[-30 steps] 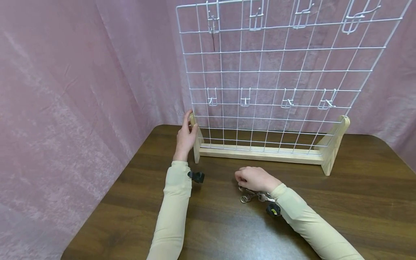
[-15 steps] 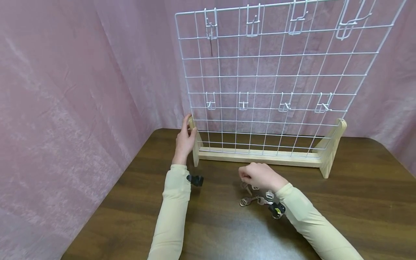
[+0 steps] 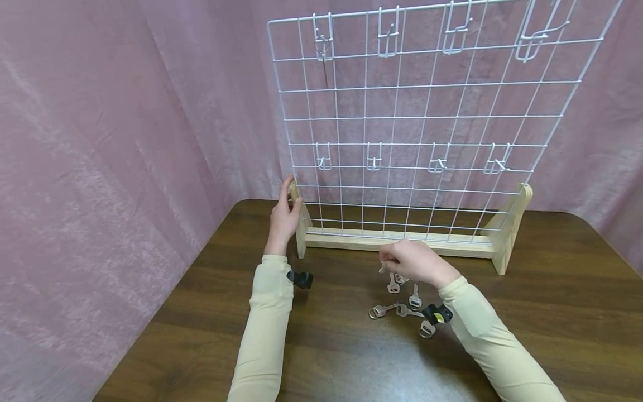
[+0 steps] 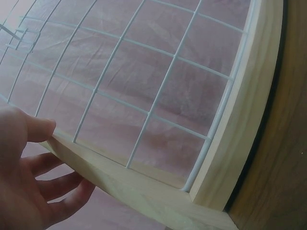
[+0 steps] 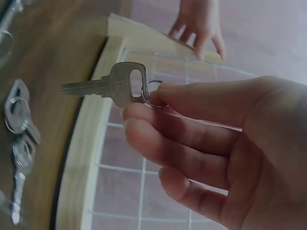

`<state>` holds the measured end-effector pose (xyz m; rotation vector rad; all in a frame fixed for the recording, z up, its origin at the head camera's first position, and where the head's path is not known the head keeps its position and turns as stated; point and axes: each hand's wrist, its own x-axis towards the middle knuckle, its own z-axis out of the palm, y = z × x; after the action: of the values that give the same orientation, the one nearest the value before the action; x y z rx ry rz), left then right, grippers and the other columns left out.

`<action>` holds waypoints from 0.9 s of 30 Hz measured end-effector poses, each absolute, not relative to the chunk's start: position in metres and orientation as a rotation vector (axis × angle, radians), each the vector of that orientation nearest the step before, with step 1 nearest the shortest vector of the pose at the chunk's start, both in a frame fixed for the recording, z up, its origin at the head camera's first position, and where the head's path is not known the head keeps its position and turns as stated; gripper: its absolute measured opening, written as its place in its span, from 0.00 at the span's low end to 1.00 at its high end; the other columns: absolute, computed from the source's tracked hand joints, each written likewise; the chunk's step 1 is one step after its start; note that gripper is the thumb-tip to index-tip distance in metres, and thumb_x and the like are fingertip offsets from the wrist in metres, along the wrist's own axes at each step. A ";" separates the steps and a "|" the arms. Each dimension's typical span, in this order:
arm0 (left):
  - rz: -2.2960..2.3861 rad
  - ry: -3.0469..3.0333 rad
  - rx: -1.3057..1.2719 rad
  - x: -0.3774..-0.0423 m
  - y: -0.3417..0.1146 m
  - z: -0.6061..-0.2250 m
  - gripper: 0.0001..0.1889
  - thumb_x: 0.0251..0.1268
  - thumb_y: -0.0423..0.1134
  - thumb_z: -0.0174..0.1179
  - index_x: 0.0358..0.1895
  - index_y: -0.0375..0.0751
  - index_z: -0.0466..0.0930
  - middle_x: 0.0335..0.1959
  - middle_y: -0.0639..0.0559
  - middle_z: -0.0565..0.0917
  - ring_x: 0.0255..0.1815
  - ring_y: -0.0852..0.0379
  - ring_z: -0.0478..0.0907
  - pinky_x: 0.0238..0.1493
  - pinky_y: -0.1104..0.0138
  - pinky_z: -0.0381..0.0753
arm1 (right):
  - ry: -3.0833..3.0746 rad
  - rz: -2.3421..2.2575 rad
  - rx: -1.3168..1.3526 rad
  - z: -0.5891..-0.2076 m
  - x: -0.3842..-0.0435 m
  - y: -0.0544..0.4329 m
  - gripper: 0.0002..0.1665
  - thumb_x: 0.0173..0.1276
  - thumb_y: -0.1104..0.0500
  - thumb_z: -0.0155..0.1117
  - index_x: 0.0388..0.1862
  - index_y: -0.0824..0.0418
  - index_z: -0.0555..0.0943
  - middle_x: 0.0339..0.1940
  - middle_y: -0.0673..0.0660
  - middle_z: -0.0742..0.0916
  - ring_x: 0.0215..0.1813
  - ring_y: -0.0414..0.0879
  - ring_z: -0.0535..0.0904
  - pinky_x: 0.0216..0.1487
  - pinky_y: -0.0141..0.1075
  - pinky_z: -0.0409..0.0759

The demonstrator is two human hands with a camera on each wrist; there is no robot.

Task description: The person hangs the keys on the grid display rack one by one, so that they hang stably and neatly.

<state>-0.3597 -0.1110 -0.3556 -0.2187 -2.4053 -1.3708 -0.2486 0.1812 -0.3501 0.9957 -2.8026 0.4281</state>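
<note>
My right hand (image 3: 418,261) is above the table just in front of the rack's wooden base bar. In the right wrist view, its thumb and index finger pinch a thin split ring (image 5: 156,103), and a silver key (image 5: 125,85) hangs from it. My left hand (image 3: 283,223) grips the upper end of the wooden side stand (image 4: 91,167) of the white wire grid rack, thumb on one face and fingers on the other. Several loose keys (image 3: 414,298), some with rings, lie on the table below my right hand.
White wire hooks (image 3: 387,44) hang in two rows on the grid. One key (image 3: 325,72) dangles from the top left hook. The rack's right wooden stand (image 3: 513,229) is farther along the brown table (image 3: 331,346). A pink curtain (image 3: 125,139) surrounds the table.
My right hand has lifted off the keys with one key and moved slightly right and toward the rack, uncovering more keys. My left hand has stayed on the wooden stand.
</note>
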 end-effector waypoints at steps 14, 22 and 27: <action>-1.376 -2.409 -0.215 -0.359 -0.111 -0.353 0.28 0.76 0.45 0.48 0.74 0.70 0.52 0.66 0.40 0.74 0.54 0.42 0.80 0.47 0.48 0.82 | -2.713 0.537 0.907 -0.337 -0.254 0.197 0.06 0.63 0.63 0.65 0.28 0.54 0.80 0.20 0.45 0.83 0.24 0.33 0.72 0.28 0.32 0.71; -1.374 -2.415 -0.201 -0.358 -0.111 -0.353 0.29 0.76 0.44 0.48 0.73 0.73 0.51 0.66 0.40 0.74 0.55 0.42 0.80 0.47 0.48 0.83 | -2.655 0.610 0.845 -0.335 -0.255 0.199 0.03 0.64 0.63 0.65 0.30 0.56 0.81 0.23 0.46 0.84 0.28 0.36 0.78 0.33 0.35 0.77; -1.382 -2.413 -0.206 -0.359 -0.110 -0.354 0.29 0.76 0.44 0.48 0.73 0.74 0.51 0.67 0.40 0.73 0.55 0.42 0.80 0.47 0.49 0.82 | -2.620 0.659 0.776 -0.334 -0.254 0.199 0.03 0.65 0.64 0.63 0.32 0.58 0.83 0.25 0.48 0.86 0.31 0.40 0.81 0.35 0.38 0.78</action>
<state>-0.3591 -0.1101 -0.3535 -0.2060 -2.4126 -1.3816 -0.2545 0.1993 -0.3342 0.7756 -2.6205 0.6585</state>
